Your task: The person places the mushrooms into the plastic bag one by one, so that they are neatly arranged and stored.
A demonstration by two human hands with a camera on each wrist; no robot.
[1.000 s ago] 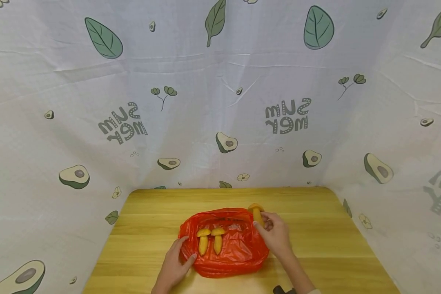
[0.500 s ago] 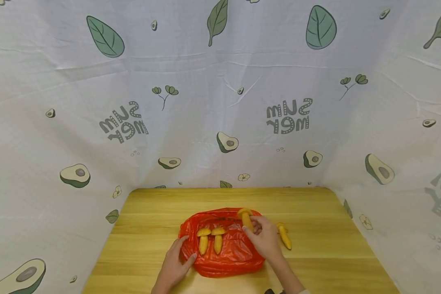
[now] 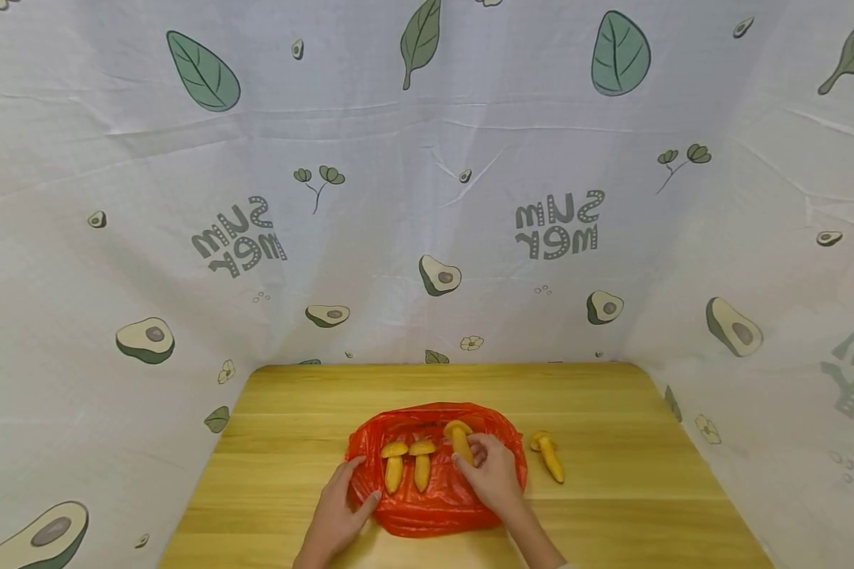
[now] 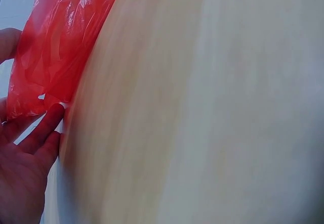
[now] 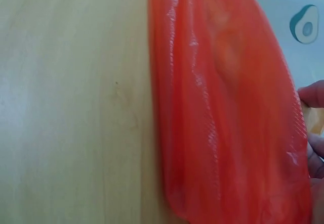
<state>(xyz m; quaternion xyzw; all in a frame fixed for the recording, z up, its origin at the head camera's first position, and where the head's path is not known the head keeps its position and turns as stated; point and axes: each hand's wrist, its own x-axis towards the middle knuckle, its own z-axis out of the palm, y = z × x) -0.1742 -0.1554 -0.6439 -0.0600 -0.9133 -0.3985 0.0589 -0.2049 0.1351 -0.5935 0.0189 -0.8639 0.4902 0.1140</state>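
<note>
A red plastic bag (image 3: 462,506) lies with its mouth wide on the wooden table. Inside it, toward the left, two yellow mushrooms (image 3: 394,472) with round caps and thick stems lie side by side. My left hand (image 3: 334,514) holds the bag's left rim; in the left wrist view its fingers (image 4: 44,128) are at the bag's edge. Over the bag's right half, my right hand (image 3: 494,474) pinches a third mushroom (image 3: 459,438) by the stem, cap pointing away. The right wrist view shows mostly the bag's side (image 5: 228,107), hiding most of that hand.
Another yellow mushroom (image 3: 549,456) lies on the table just right of the bag. The wooden table (image 3: 612,506) extends around the bag on both sides. A white cloth (image 3: 370,237) printed with leaves and avocados hangs behind and at the sides.
My right hand has carried its mushroom leftward from the bag's right rim to over its inside. The mushroom on the table at right has come into sight. My left hand has stayed put.
</note>
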